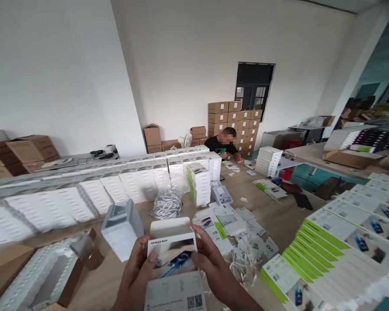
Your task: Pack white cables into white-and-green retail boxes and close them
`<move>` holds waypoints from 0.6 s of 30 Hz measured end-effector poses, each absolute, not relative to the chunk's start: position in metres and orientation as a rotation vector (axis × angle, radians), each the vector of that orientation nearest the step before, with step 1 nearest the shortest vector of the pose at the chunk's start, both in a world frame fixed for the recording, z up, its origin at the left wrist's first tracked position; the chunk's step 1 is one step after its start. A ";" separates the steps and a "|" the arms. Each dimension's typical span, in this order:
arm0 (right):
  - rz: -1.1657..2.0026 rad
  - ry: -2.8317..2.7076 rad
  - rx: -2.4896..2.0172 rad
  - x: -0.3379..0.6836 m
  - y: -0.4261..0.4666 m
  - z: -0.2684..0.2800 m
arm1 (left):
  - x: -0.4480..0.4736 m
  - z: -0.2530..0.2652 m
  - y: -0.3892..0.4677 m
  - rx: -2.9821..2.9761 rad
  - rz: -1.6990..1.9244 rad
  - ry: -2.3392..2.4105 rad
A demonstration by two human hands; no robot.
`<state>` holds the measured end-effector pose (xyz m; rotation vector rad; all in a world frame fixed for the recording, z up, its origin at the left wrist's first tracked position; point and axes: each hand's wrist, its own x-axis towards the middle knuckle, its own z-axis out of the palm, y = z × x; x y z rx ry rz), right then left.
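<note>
Over near tabletop (95, 280): printed box (175, 259), flap raised
Left hand (137, 263): half-curled, gripping its left edge
Right hand (213, 261): same, right edge
Bare room: brown carton (71, 278) to left hand; box stack (330, 242) bounds right

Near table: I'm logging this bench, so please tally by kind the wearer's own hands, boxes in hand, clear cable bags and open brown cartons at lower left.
Left hand and right hand: 2
Held box: 1
Cable bag: 1
Open carton: 1
Total: 5
</note>
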<state>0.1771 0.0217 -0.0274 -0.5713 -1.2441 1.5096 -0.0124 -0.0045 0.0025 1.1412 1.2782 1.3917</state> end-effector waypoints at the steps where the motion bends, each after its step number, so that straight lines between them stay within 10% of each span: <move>1: 1.433 -1.249 -0.642 0.174 0.020 -0.026 | -0.012 0.005 -0.006 1.142 1.388 1.270; 18: 0.874 -1.720 -0.843 0.186 0.038 -0.004 | -0.043 0.032 -0.026 1.395 0.953 0.952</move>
